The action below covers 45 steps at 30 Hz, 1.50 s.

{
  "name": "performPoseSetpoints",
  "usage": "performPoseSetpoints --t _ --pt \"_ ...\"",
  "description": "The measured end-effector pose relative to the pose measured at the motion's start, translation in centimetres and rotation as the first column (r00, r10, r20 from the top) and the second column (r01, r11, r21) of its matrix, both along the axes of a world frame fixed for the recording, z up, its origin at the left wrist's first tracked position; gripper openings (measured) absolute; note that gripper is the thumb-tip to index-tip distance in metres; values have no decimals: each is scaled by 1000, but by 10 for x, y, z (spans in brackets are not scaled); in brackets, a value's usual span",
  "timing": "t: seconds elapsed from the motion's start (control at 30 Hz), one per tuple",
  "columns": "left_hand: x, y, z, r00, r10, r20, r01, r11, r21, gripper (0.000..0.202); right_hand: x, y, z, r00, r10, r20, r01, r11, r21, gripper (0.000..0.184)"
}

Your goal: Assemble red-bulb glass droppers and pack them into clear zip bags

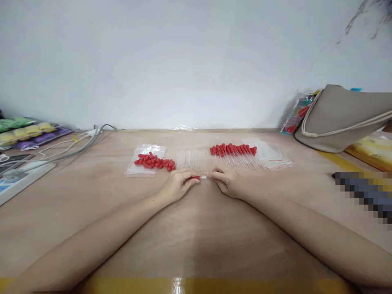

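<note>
My left hand (181,183) pinches a red rubber bulb (195,177) between thumb and fingers. From the right, my right hand (226,179) grips a thin clear glass tube (203,177) whose end meets the bulb's mouth; how deep it sits inside I cannot tell. Behind my left hand, loose red bulbs (153,161) lie heaped, partly on clear plastic bags (134,167). Several bare clear tubes (191,157) lie side by side just beyond both hands. Past my right hand is a row of droppers (234,150), clear tubes with red bulbs on their far ends.
More clear bags (272,155) lie right of the droppers. A grey bag (346,112) and a colourful packet (297,114) stand at the back right. At left are a white power strip (27,179), grey cables (82,149) and packs of coloured items (33,132). A white wall (196,65) rises behind.
</note>
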State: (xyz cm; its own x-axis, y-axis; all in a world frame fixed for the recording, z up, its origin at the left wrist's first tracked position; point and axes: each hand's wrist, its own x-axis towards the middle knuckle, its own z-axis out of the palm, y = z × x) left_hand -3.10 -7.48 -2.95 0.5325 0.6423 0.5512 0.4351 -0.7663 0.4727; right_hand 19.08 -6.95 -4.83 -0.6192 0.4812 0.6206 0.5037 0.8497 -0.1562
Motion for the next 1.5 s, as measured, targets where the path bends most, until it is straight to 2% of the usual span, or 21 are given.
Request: performPoseSetpoints --t 0.3,0.6,0.77,0.97,1.17,1.37,1.43,1.5 --pt "0 2 -7 993 45 -110 -26 985 170 16 -7 -10 6 987 -123 102 102 976 194 28" --pt "0 2 -3 994 100 -45 -92 983 156 12 -8 -6 9 973 -204 112 154 926 346 22" --pt "3 1 0 997 70 -19 -67 990 124 11 -11 -4 9 985 -162 67 130 933 336 23" --pt "4 -1 0 1000 17 -23 -13 987 161 13 -15 -6 10 985 -148 85 109 928 355 24" --pt "4 2 -3 998 15 -55 -6 985 173 16 -20 -6 12 991 -116 66 89 944 317 23" --pt "1 9 -3 993 87 -84 -71 982 174 13 -23 -9 16 953 -251 173 185 927 327 24" --pt "0 9 -2 988 130 -84 -113 975 190 23 -21 -9 20 931 -308 194 242 923 301 25" --pt "-1 8 -2 983 168 -81 -150 970 193 35 -17 -4 28 900 -401 169 362 906 221 27"
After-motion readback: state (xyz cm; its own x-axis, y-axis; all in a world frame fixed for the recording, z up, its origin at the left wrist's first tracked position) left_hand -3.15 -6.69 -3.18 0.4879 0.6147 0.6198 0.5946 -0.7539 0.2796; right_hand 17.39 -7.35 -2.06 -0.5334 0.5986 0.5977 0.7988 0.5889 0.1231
